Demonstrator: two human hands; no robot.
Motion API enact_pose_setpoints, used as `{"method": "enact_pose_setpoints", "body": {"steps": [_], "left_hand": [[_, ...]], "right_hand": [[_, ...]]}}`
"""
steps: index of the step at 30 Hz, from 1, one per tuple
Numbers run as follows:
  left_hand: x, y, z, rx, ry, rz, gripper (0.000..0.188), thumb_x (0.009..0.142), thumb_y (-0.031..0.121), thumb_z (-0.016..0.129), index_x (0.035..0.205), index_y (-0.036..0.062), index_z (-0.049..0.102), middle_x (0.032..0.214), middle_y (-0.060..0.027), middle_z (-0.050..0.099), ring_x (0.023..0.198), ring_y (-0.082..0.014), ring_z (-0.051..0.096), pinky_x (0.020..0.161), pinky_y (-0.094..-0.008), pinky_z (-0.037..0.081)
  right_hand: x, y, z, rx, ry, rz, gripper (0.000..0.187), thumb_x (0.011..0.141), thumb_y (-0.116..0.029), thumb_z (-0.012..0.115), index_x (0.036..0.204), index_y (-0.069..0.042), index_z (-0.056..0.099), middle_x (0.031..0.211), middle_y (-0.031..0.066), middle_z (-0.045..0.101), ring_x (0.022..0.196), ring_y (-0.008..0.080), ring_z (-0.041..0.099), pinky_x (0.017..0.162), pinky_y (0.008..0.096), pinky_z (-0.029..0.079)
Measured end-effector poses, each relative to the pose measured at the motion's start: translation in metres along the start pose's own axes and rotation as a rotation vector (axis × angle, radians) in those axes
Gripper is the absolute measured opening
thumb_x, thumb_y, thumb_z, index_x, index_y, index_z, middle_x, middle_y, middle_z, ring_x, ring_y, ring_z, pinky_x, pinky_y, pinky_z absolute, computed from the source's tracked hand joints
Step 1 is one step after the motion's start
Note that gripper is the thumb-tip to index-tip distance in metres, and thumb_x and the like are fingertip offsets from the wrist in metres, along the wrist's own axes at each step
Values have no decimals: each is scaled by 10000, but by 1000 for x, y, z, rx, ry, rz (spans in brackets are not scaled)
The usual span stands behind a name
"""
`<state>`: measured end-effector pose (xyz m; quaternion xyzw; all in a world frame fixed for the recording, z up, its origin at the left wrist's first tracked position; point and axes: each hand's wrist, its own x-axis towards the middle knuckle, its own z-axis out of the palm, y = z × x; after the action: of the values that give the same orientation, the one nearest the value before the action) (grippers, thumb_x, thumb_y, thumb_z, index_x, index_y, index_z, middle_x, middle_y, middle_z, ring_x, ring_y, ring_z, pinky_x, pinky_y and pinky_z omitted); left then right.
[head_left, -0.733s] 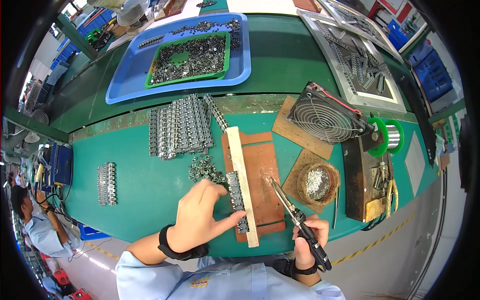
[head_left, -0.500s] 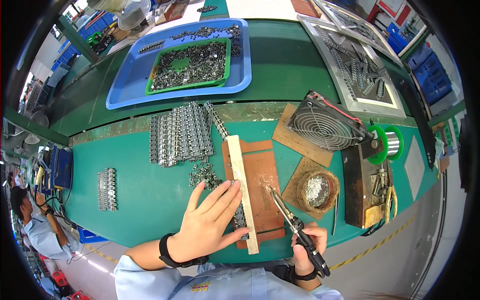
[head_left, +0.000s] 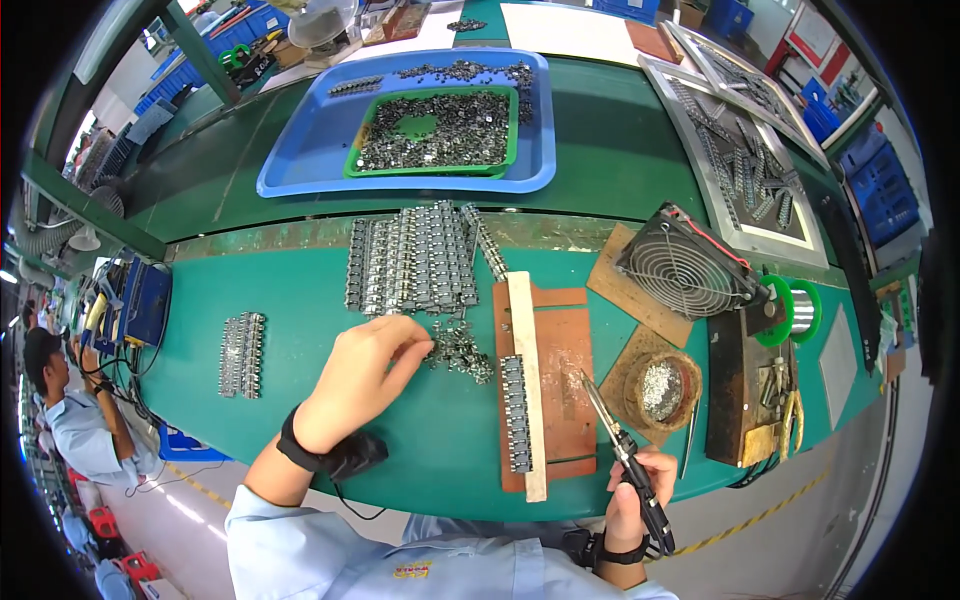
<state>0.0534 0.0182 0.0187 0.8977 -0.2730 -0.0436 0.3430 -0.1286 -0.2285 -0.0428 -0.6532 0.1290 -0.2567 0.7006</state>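
My right hand [head_left: 645, 482] grips a black-handled soldering iron [head_left: 622, 440], its tip pointing up and left over a reddish-brown board [head_left: 568, 350]. My left hand [head_left: 362, 378] has its fingertips pinched together at the left edge of a loose pile of small metal parts [head_left: 462, 355]. Whatever is between those fingertips is too small or hidden to make out. A pale wooden bar [head_left: 527, 390] lies lengthwise on the board. Against its left side sits a strip of dark and silver components [head_left: 515, 413], touched by neither hand.
Behind the pile lie rows of component strips [head_left: 410, 260], with a smaller group [head_left: 241, 355] at left. On the right are a fan [head_left: 680, 262], a round solder pot [head_left: 662, 390], a solder wire spool [head_left: 802, 310] and tweezers [head_left: 691, 440]. A blue tray [head_left: 300, 150] stands farther back.
My left hand has left the wooden bar and component strip and moved left to the small metal parts, its spread fingers now pinched. My right hand still holds the soldering iron. The view has shifted.
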Motion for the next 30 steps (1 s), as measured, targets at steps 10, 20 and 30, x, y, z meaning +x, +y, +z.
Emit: {"method": "enact_pose_setpoints", "body": {"steps": [10, 20, 30], "left_hand": [[-9, -12, 13, -21, -110, -38, 121, 692, 18, 626, 789, 3, 556, 735, -77, 537, 563, -182, 538, 505, -286, 435], [-13, 7, 23, -234, -102, -76, 139, 702, -9, 623, 822, 18, 558, 734, -70, 558, 597, -150, 555, 520, -269, 434], [-17, 7, 50, -747, -195, -182, 111, 796, 51, 594, 883, 1, 546, 768, -42, 579, 631, -95, 568, 548, -224, 449]], "right_hand": [[3, -2, 5, 4, 20, 36, 423, 682, -274, 698, 933, -45, 445, 730, 59, 449, 591, 113, 457, 522, 211, 362], [3, -3, 5, -20, 18, 64, 469, 685, -322, 678, 957, -35, 425, 740, 54, 412, 572, 111, 436, 488, 200, 342], [3, -5, 4, 6, 2, 75, 415, 681, -271, 701, 926, -48, 451, 728, 62, 463, 613, 123, 466, 553, 229, 375]]}}
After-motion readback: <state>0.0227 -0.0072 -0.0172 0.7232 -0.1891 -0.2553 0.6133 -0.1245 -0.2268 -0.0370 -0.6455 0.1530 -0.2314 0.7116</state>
